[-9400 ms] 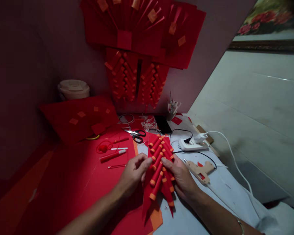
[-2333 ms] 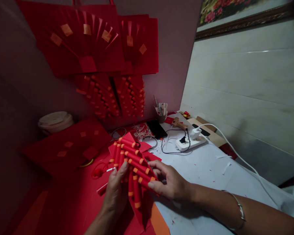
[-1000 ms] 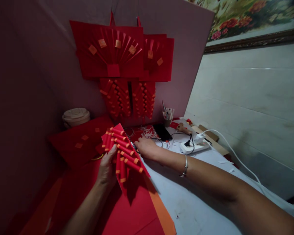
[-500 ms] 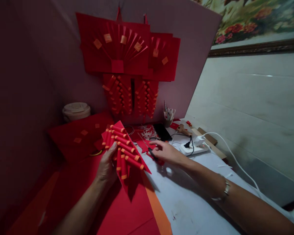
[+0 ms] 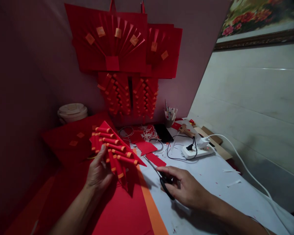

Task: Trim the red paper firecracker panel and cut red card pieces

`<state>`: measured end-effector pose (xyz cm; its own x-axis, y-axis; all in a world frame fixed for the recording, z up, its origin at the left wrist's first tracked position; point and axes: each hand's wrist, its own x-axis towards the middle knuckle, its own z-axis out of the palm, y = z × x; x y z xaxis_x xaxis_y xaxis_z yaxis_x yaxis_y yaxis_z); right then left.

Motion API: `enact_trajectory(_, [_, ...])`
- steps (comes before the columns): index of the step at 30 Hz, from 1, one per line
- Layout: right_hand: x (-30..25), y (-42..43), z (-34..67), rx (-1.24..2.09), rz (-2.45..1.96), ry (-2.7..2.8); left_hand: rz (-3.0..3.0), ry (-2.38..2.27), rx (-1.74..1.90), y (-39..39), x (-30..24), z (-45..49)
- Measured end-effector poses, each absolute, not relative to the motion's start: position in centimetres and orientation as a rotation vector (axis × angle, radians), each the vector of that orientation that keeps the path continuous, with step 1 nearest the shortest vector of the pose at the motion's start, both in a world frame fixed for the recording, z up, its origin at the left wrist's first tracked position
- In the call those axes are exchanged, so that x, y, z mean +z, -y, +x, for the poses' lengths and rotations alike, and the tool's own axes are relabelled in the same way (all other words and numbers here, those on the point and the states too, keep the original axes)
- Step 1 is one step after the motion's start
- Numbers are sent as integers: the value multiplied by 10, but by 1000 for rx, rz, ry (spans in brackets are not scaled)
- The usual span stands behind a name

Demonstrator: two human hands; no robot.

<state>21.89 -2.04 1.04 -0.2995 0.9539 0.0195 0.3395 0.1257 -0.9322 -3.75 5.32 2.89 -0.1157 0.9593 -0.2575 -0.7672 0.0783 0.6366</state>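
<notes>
My left hand grips a folded red paper firecracker decoration, its thumb on the rows of small red tubes with orange bands. In my right hand is a pair of scissors with black handles. Its blades point away toward the upper left, close to the red paper scraps on the white table. A large red sheet with an orange strip along its right edge lies beneath the decoration. The fingers of my left hand behind the decoration are hidden.
Finished red paper hangings cover the back wall. A black phone, a pen cup, a glue gun and a white power strip with cords stand toward the back right. A white bucket is at back left.
My right hand has picked up the scissors from the table and drawn them nearer, to the lower right. My left hand keeps the decoration, which appears slightly further left.
</notes>
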Motion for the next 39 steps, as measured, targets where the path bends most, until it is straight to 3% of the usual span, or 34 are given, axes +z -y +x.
enact_trajectory(39, [10,24,222,1044,-1148,1912,405,-586,1441,-53,29,-48])
